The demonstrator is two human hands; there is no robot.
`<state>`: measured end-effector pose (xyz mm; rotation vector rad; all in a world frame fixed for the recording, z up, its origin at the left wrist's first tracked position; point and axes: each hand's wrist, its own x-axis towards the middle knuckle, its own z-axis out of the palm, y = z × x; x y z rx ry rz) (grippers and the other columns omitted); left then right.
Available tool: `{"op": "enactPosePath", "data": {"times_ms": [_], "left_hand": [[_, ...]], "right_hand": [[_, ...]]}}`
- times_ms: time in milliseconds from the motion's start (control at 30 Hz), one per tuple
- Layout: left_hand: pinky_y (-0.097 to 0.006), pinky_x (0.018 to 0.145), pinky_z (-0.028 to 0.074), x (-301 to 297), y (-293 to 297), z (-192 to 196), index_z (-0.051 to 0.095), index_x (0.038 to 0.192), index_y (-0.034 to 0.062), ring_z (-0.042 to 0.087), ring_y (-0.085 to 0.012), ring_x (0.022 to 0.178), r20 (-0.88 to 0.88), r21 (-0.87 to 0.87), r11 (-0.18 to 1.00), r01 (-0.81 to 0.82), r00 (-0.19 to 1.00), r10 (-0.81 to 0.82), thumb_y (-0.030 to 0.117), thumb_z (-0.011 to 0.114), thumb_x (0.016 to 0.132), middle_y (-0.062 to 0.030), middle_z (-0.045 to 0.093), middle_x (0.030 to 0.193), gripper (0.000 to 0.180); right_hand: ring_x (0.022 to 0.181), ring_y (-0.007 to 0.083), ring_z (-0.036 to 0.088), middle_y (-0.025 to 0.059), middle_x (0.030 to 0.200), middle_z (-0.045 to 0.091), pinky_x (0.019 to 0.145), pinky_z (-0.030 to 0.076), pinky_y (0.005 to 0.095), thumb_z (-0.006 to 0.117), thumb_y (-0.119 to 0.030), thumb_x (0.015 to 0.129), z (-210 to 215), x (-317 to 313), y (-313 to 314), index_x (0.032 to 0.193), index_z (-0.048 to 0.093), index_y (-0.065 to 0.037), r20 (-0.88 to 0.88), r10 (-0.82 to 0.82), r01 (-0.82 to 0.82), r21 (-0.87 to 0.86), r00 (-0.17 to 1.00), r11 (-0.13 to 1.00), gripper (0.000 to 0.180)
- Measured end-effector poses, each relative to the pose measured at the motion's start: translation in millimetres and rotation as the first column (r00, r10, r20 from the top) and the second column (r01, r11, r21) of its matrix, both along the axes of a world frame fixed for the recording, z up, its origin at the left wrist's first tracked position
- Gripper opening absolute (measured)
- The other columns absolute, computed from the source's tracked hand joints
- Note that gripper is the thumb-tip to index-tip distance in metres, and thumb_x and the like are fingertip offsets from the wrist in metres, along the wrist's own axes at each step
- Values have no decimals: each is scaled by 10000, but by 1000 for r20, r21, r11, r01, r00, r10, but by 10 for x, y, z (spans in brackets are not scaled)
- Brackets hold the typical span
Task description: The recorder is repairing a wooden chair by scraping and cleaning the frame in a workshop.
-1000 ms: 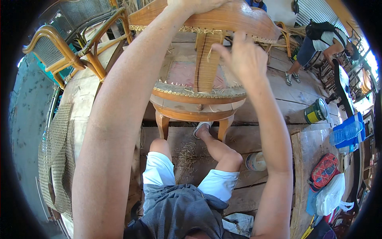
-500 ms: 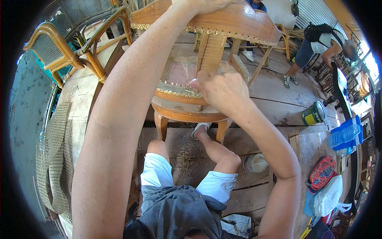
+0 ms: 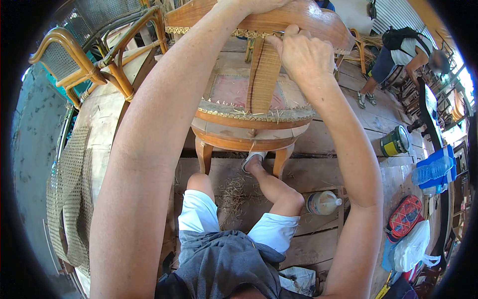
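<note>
A wooden chair stands before me, its curved back rail across the top of the view and stitched with pale cane strands along the lower edge. My left hand lies over this rail, closed on it and partly cut off by the frame. Just under the stitched edge is my right hand, fingers pinched together around something small; a thin dark tip shows near the fingertips. A slatted wooden splat runs down to the chair seat, whose rim carries cane stitching and loose strands.
Rattan armchairs stand at left beside a draped woven cane sheet. Cane scraps and a plastic jug lie on the plank floor. A bucket, red pouch and white plastic bag are at right. A person bends over behind.
My right hand has risen from the seat's stitched rim to the lower edge of the back rail. My left hand stays on the rail.
</note>
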<state>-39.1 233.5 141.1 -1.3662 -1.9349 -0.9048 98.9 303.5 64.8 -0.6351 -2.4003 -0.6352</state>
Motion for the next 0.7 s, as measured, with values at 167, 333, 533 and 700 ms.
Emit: {"op": "enactPosePath", "data": {"times_ms": [167, 333, 533, 700], "left_hand": [[-481, 836, 549, 0, 35, -10, 744, 1004, 65, 703, -388, 925, 14, -24, 1000, 13, 1000, -13, 759, 556, 817, -212, 730, 937, 743], [-478, 857, 544, 6, -99, 39, 741, 995, 61, 701, -378, 951, 19, -58, 998, 0, 1000, 1, 754, 551, 825, -210, 731, 964, 739], [-476, 880, 536, 49, -43, 11, 735, 1018, 59, 695, -371, 987, 20, -74, 997, 3, 1000, -1, 743, 547, 836, -218, 728, 989, 732], [-477, 868, 541, 47, -44, 8, 735, 1019, 61, 699, -373, 972, -8, -44, 999, 27, 1000, -27, 744, 545, 836, -214, 731, 979, 732]], "right_hand": [[677, 259, 741, 149, 786, 728, 590, 568, 413, 503, -462, 1017, 33, 7, 1, 933, 670, -31, 50, -18, 15, 51, 999, 999, 470], [616, 273, 727, 110, 600, 674, 537, 571, 441, 462, -389, 1042, 67, 39, -81, 843, 670, -44, 72, 182, -183, 16, 981, 983, 449], [629, 265, 718, 86, 671, 693, 544, 562, 456, 553, -427, 979, -786, 431, -663, 865, 664, -72, 426, 340, -310, -142, 838, 940, 389], [611, 268, 716, 110, 714, 702, 529, 558, 400, 603, -580, 918, -174, 239, -147, 884, 634, -38, 27, 73, -73, -14, 997, 997, 544]]}}
